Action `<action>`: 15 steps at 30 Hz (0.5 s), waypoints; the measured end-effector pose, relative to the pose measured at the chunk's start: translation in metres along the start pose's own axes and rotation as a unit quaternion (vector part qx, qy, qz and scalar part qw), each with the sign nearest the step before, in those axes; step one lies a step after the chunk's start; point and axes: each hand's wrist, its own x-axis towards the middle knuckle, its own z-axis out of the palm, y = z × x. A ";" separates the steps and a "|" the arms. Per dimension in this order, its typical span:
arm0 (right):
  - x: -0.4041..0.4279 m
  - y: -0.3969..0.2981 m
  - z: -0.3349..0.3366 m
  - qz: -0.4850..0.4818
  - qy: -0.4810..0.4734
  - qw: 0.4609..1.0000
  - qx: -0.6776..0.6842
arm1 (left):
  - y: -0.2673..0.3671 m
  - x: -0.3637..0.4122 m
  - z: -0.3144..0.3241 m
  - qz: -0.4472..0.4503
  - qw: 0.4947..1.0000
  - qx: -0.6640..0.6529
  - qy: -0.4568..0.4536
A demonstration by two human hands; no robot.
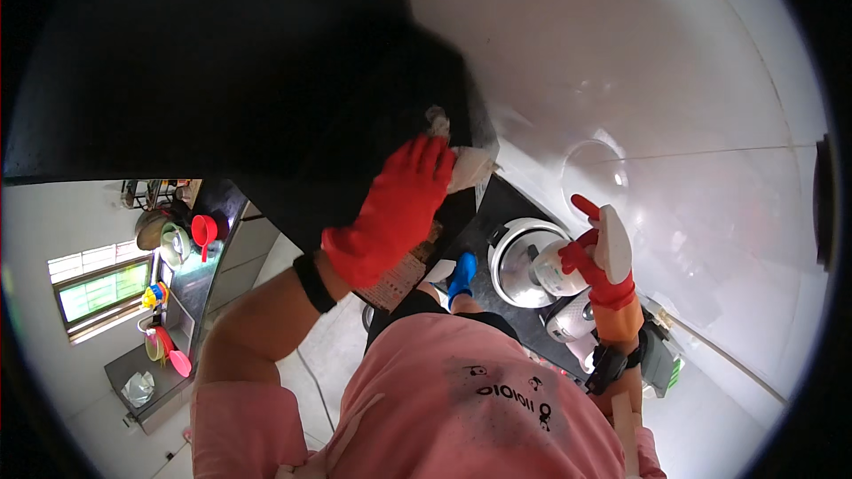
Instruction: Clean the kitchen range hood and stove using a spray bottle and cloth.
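My left hand (pixel 406 206), in a red rubber glove, presses a crumpled white cloth or tissue (pixel 471 167) against a large black panel (pixel 319 126), which looks like a range hood. Part of the cloth is hidden under my fingers. Near my left wrist, brown staining and a label with writing (pixel 397 283) show on the panel's lower edge. My right hand (pixel 592 266), also gloved in red, grips a white spray bottle (pixel 559 269) by the neck below its white trigger head (pixel 614 245). The bottle is held apart from the panel, out to the right.
Below the spray bottle, a round cooker with a metal lid (pixel 516 266) stands on a dark countertop (pixel 502 206). Glossy white wall tiles (pixel 699 193) rise on the right. At far left, another counter holds a red dipper (pixel 204 231) and several basins by a window (pixel 103 293).
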 end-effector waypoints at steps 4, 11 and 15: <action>0.001 0.011 0.005 -0.038 0.012 0.999 -0.031 | -0.034 0.047 0.021 -0.027 0.990 -0.104 0.094; -0.004 0.028 0.015 -0.085 0.031 0.993 -0.072 | -0.082 0.099 0.034 -0.032 0.976 -0.195 0.089; -0.008 0.030 0.022 -0.014 0.083 0.995 -0.055 | -0.036 0.051 0.039 -0.017 0.978 -0.184 0.095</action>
